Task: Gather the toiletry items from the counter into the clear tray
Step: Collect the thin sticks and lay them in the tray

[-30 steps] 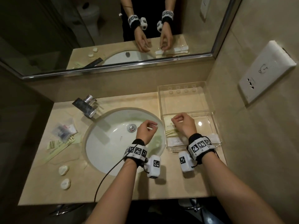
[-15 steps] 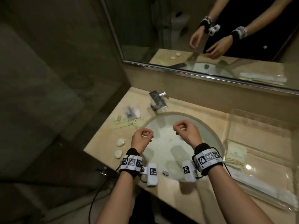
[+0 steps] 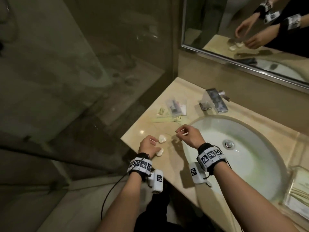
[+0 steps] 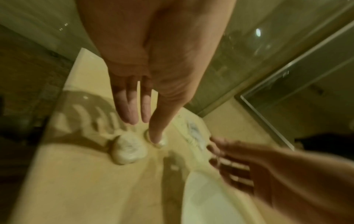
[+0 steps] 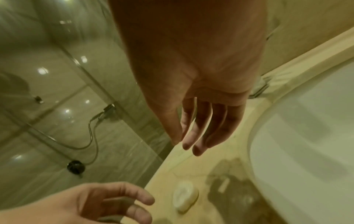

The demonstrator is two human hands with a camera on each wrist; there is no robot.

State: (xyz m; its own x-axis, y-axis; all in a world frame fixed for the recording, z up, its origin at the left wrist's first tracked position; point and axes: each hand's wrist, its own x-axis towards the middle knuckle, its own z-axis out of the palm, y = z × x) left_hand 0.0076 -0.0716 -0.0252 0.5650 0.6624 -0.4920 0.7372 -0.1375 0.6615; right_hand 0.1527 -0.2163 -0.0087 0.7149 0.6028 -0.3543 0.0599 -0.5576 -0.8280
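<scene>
Two small white wrapped soaps lie near the counter's front left corner: the far soap (image 3: 162, 138) and the near soap (image 3: 160, 152). My left hand (image 3: 154, 146) hovers right over them with straight fingers and holds nothing. In the left wrist view one fingertip (image 4: 157, 138) reaches down onto one soap (image 4: 161, 143), with the other soap (image 4: 128, 150) beside it. My right hand (image 3: 179, 133) hangs open and empty just right of the soaps, by the sink's rim. The clear tray (image 3: 299, 186) stands at the far right with flat packets inside.
Clear packets (image 3: 175, 107) and thin green strips (image 3: 167, 120) lie at the counter's back left. The chrome faucet (image 3: 214, 101) stands behind the white sink (image 3: 250, 158). A glass shower wall (image 3: 100, 81) borders the counter's left edge, and a mirror (image 3: 250, 30) hangs above.
Both hands have left the tray and sink area and travelled left to the soaps at the counter's front left corner. The head view has swung left with them.
</scene>
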